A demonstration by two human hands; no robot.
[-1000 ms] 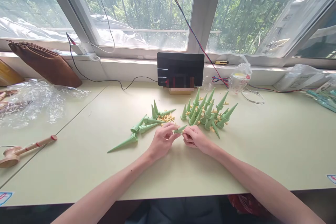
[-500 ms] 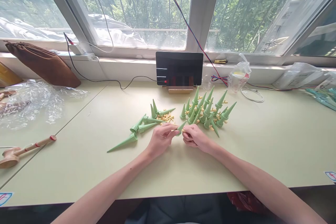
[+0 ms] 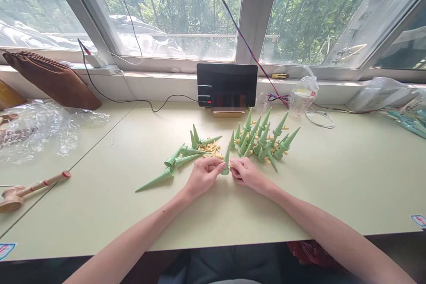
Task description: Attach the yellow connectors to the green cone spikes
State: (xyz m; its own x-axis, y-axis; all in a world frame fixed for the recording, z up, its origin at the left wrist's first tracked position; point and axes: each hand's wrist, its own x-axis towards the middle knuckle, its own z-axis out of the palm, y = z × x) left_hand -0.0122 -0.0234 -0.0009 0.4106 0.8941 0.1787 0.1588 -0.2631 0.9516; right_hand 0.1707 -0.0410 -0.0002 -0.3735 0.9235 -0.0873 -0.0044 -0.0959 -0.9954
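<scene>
My left hand (image 3: 207, 175) is closed on a green plastic spike (image 3: 226, 159), which stands nearly upright with its point up. Close against the spike's right side, my right hand (image 3: 246, 172) pinches a small yellowish peg (image 3: 231, 164), mostly hidden by the fingers. Behind my left hand lies a pile of small yellowish pegs (image 3: 210, 147). Several loose green spikes (image 3: 156, 179) lie or stand to the left of it. On the right, a cluster of green spikes (image 3: 262, 140) stands mostly point up, with yellowish pegs sticking out of their sides.
A black tablet (image 3: 227, 85) leans on a stand at the back. Clear plastic wrap (image 3: 43, 128) and a wooden toy with a handle (image 3: 40, 186) lie at the left. A bagged cup (image 3: 303, 93) and a white cable (image 3: 319, 120) are at the back right.
The spike in my left hand has turned from leaning right to nearly upright. Both hands stay close together in about the same place.
</scene>
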